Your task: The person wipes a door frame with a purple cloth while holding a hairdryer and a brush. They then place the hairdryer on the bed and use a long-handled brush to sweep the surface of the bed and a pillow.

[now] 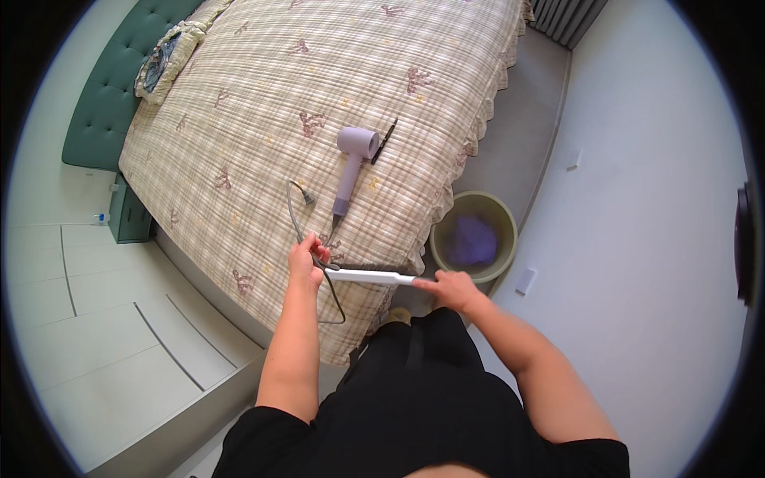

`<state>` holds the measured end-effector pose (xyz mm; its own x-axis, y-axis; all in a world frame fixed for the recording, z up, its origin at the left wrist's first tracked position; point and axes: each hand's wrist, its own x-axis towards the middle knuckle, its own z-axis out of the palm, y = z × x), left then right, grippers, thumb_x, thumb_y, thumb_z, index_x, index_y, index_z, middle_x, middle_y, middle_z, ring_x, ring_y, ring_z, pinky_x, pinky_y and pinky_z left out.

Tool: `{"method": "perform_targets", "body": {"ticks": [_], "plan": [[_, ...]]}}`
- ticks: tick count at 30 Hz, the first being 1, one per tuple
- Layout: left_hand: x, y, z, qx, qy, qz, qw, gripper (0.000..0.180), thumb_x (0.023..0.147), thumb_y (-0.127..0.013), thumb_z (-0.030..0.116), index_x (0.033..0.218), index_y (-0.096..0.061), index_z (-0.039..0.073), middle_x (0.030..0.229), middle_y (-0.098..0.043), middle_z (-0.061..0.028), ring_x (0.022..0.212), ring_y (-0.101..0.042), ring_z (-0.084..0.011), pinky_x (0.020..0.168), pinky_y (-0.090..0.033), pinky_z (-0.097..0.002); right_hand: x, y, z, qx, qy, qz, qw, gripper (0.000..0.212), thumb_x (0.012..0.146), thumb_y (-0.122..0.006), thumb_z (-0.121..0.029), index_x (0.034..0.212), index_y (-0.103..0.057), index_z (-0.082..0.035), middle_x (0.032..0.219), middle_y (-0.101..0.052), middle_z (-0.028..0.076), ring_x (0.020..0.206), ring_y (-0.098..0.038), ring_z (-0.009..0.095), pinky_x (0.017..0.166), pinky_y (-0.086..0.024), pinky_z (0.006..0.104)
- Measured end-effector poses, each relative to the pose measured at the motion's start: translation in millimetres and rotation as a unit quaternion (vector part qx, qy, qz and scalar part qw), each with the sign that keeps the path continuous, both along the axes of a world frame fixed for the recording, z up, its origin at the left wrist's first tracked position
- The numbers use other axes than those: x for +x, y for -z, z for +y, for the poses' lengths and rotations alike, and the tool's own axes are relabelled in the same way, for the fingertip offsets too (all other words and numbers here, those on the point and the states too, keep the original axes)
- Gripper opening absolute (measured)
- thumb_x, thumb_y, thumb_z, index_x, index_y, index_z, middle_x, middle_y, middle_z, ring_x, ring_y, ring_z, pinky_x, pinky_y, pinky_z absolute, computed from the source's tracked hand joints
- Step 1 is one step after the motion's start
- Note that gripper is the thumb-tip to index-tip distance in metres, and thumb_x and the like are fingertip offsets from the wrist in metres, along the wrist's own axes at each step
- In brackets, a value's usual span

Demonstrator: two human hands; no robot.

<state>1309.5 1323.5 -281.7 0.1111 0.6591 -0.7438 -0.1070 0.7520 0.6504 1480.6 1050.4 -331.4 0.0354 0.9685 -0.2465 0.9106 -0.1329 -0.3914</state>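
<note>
We hold a slim white bar [370, 276] level over the near edge of the bed [263, 103], our left hand [307, 263] clenched on one end together with the grey cord [307, 231], our right hand [452, 288] gripping the other. The lilac hair dryer [351, 163] lies further up the bed, a black comb [384, 141] beside it. We judge the cord is being gathered. A green bin [446, 219] stands right of the bed; no labels are legible.

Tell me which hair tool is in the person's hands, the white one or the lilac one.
The white bar-shaped tool, gripped at its ends by the left hand and right hand. The lilac hair dryer lies untouched on the bed.
</note>
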Motion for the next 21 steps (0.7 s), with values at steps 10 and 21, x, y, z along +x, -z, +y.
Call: {"method": "perform_targets", "body": {"ticks": [10, 21], "plan": [[41, 31, 33, 0.014, 0.025, 0.075, 0.997, 0.010, 0.080, -0.056, 0.010, 0.085, -0.048, 0.006, 0.072, -0.054, -0.0043, 0.054, -0.050, -0.0115, 0.046, -0.044, -0.0252, 194, 24, 13, -0.055, 0.380, -0.048, 0.922, 0.048, 0.080, -0.054, -0.023, 0.122, -0.039, -0.042, 0.079, -0.058, 0.012, 0.072, -0.059, 0.032, 0.063, -0.047, 0.0434], [132, 136, 92, 0.261, 0.418, 0.451, 0.744, 0.044, 0.071, -0.065, 0.024, 0.108, -0.051, 0.007, 0.106, -0.052, -0.0161, 0.100, -0.050, -0.0285, 0.085, -0.041, -0.0378, 162, 16, 124, 0.093, 0.438, 0.087, 0.890, 0.046, 0.079, -0.056, -0.014, 0.122, -0.045, -0.026, 0.092, -0.059, 0.012, 0.083, -0.058, 0.031, 0.072, -0.046, 0.0377]]}}
